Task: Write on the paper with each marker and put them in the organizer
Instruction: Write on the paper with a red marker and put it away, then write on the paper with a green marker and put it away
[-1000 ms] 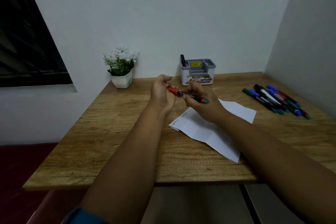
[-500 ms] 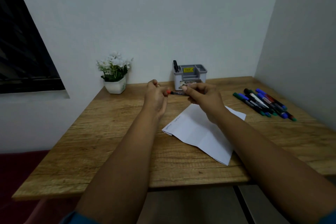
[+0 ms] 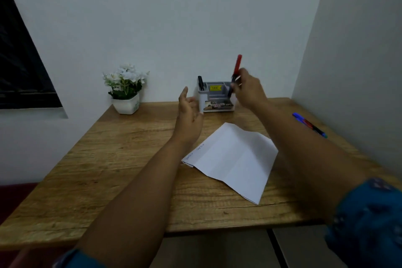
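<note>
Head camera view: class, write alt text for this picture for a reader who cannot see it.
A person's right hand holds a red-capped marker upright over a grey organizer on a wooden table; the left hand hovers open nearby. Creased white paper lies in front, more markers to the right.

A white pot (image 3: pixel 127 105) of white flowers (image 3: pixel 126 76) was set on the wooden table (image 3: pixel 108 169) at its far left corner, close to the pale wall (image 3: pixel 174 17). A dark window (image 3: pixel 19 67) was seen at the left, and dark red floor (image 3: pixel 15 191) below it.
</note>
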